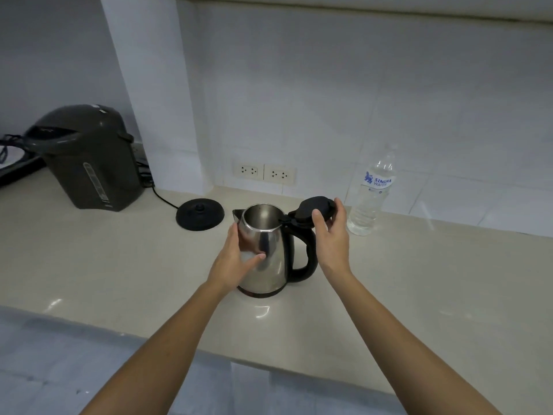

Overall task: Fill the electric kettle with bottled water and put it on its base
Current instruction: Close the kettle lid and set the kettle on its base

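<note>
A stainless steel electric kettle (267, 265) with a black handle stands upright on the beige counter (119, 265), its mouth uncovered. Its black hinged lid (311, 208) is swung back over the handle. My right hand (330, 235) pinches that lid between thumb and fingers. My left hand (238, 259) grips the kettle's left side, thumb across the front. The round black kettle base (200, 213) lies on the counter, behind and to the left of the kettle. A clear water bottle (371, 193) with a blue and white label stands to the right near the wall.
A dark grey hot-water dispenser (86, 160) stands at the back left, with a black cord running along the counter to the base. Two wall sockets (264, 172) sit behind the kettle. The counter's front edge runs across the lower part of the view.
</note>
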Motion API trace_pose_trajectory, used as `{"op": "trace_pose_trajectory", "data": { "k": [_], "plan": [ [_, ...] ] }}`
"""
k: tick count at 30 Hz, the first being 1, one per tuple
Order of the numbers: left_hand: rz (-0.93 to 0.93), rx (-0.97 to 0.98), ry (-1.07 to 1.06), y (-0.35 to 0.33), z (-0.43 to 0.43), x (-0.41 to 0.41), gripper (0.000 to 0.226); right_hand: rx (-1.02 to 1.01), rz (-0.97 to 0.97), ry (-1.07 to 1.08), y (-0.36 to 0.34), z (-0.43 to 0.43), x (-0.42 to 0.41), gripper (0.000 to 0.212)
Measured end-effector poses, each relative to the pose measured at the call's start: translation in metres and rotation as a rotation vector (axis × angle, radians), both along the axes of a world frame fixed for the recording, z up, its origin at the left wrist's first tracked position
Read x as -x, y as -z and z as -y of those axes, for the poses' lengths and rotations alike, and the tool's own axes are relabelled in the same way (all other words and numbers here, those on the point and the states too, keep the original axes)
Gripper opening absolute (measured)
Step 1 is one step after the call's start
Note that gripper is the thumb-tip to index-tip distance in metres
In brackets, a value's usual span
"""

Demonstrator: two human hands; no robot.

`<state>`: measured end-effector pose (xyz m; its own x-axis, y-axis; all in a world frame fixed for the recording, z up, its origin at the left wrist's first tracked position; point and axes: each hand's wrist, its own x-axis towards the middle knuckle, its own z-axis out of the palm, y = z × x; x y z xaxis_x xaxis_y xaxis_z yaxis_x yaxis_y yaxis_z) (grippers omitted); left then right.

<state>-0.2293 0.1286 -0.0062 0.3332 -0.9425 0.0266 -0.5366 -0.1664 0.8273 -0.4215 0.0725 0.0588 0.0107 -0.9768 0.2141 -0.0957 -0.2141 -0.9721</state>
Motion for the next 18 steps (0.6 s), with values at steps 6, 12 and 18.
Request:
{"op": "trace_pose_trajectory", "data": {
  "k": [6, 12, 18],
  "plan": [
    [-0.051, 0.007, 0.074, 0.010, 0.008, -0.014, 0.114, 0.038, 0.009, 0.046, -0.007, 0.001, -0.017, 0.056],
    [-0.075, 0.040, 0.123, 0.017, 0.010, -0.019, 0.120, 0.163, -0.195, -0.014, -0.028, 0.012, -0.057, 0.062],
    [-0.039, 0.041, 0.140, 0.023, 0.011, -0.023, 0.123, 0.275, -0.680, -0.144, -0.025, 0.025, -0.099, 0.061]
  ]
}}
